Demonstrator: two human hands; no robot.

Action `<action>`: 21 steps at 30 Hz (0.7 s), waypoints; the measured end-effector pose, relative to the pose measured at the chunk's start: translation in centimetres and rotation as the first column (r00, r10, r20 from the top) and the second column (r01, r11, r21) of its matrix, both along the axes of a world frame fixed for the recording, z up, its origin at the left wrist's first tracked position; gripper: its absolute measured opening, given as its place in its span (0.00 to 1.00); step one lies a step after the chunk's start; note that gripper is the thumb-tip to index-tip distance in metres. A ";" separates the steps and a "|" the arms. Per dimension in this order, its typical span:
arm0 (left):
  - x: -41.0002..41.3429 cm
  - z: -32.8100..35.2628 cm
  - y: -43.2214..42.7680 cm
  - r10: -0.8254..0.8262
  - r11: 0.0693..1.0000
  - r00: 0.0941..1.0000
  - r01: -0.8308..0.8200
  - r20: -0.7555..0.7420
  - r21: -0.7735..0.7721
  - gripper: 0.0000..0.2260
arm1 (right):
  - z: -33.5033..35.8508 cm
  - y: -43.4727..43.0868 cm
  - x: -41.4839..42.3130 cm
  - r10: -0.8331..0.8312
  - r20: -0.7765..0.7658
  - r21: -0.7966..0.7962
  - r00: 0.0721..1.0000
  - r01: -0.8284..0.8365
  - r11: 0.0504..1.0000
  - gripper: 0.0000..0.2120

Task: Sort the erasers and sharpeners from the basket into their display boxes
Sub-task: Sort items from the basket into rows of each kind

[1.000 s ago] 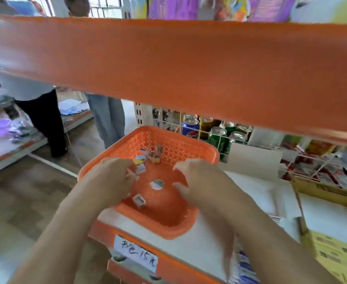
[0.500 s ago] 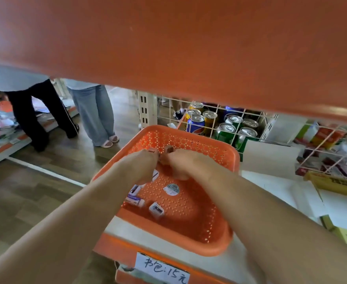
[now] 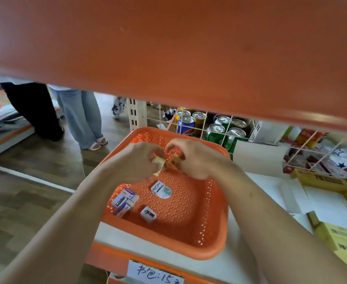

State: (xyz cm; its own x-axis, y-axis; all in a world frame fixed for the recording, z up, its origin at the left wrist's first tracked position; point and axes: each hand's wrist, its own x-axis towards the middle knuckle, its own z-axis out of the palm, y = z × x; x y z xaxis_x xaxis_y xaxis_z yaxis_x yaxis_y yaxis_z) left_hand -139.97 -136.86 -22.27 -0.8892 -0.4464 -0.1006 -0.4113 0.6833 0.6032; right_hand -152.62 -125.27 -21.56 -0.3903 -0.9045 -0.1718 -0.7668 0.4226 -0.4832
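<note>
An orange perforated basket (image 3: 213,238) sits on the white shelf. Both hands are over its far half. My left hand (image 3: 135,162) holds a small yellow-wrapped eraser (image 3: 158,160) in curled fingers. My right hand (image 3: 197,158) pinches a small orange-yellow piece (image 3: 174,159), blurred, right beside it. On the basket floor lie a cluster of small white-and-purple boxed sharpeners (image 3: 124,200), another small box (image 3: 148,214), one more (image 3: 157,186), and a round sticker (image 3: 165,191).
An orange shelf board (image 3: 168,48) hangs low overhead. Drink cans (image 3: 215,128) stand behind a wire grid past the basket. Yellow display boxes (image 3: 344,238) sit at the right. Two people's legs (image 3: 80,117) stand in the aisle at left. A price label (image 3: 156,273) is on the shelf edge.
My hands drew back slightly from the basket's far rim, and each now holds a small yellow item lifted above the basket floor. The camera came closer.
</note>
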 end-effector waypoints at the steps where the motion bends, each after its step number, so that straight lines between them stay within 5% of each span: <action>1: 0.1 0.4 0.5 0.008 1.000 0.999 -0.007 -0.048 0.004 0.12 | 0.1 1.1 -0.3 -0.028 0.047 -0.050 0.999 0.031 0.998 0.17; 5: 0.1 1.2 3.9 -0.039 0.992 0.982 0.061 -0.185 0.114 0.20 | 0.2 6.5 -1.0 -0.147 0.227 -0.197 0.963 0.193 0.961 0.13; 12: -2.4 1.9 11.8 -0.135 0.921 0.929 0.246 -0.345 0.302 0.17 | 0.3 16.8 -1.5 -0.179 0.577 -0.407 0.797 0.471 0.783 0.19; 21: -6.8 1.2 20.7 -0.250 0.851 0.899 0.381 -0.358 0.362 0.15 | -0.7 27.6 -2.7 -0.337 0.592 -0.432 0.732 0.642 0.634 0.20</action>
